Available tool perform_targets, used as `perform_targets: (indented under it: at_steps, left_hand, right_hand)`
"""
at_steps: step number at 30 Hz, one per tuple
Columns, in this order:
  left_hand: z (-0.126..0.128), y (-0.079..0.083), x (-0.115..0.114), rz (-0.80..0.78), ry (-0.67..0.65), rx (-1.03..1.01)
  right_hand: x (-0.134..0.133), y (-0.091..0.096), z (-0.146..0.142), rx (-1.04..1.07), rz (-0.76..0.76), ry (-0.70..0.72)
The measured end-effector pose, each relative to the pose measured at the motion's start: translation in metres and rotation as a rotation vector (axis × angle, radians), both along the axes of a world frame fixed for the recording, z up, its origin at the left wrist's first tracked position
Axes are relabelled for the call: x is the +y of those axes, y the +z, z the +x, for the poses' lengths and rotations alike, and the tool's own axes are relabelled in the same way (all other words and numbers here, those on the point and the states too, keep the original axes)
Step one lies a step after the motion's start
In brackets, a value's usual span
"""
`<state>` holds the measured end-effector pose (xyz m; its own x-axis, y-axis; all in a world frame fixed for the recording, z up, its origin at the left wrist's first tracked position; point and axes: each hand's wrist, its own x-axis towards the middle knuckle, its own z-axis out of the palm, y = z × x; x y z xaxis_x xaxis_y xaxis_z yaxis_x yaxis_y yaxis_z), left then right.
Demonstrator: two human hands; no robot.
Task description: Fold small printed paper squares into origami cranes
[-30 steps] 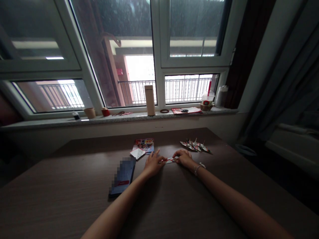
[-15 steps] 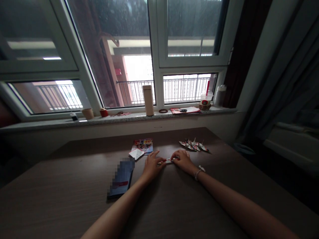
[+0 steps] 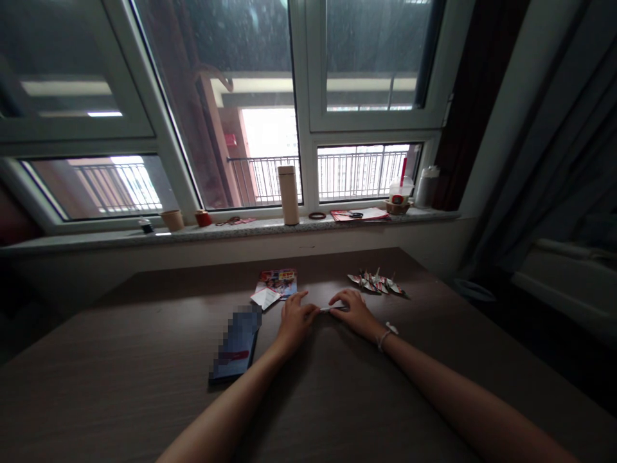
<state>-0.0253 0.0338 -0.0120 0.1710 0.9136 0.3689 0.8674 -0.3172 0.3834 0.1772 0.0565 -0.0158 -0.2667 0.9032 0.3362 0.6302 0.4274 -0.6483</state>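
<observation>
two hands [image 3: 295,319] [image 3: 357,315] at one paper [image 3: 326,310]

Right of centre in the frame, you wear a thin, pale bracelet [image 3: 382,339] with a small white piece [image 3: 391,328]; your forearms [image 3: 424,366] are bare.

Paper piece [image 3: 326,309]: one small item, visible surface white.
It presents as a thin, narrow strip, near level, long axis running roughly 9 to 3 o'clock. It lies between 5 and 6 o'clock from view centre. The 9 o'clock end is pinched and partly covered; fold detail is too small to determine.
</observation>
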Motion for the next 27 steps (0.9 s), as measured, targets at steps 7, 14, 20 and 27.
perform_targets:
  at_steps: [7, 14, 20, 27]
  left_hand:
    - [0.002, 0.004, -0.003, 0.059, 0.001, -0.005]
    - [0.002, 0.001, -0.002, 0.083, -0.001, -0.048]
    - [0.004, 0.002, -0.003, 0.119, 0.074, -0.249]
    - [0.025, 0.000, -0.014, 0.073, 0.131, -0.481]
  right_hand:
    - [0.001, -0.002, -0.001, 0.001, 0.131, 0.028]
    - [-0.004, 0.000, -0.003, -0.001, 0.184, 0.047]
    - [-0.004, 0.001, -0.002, 0.072, 0.166, -0.001]
    - [0.004, -0.006, -0.004, 0.260, 0.133, -0.136]
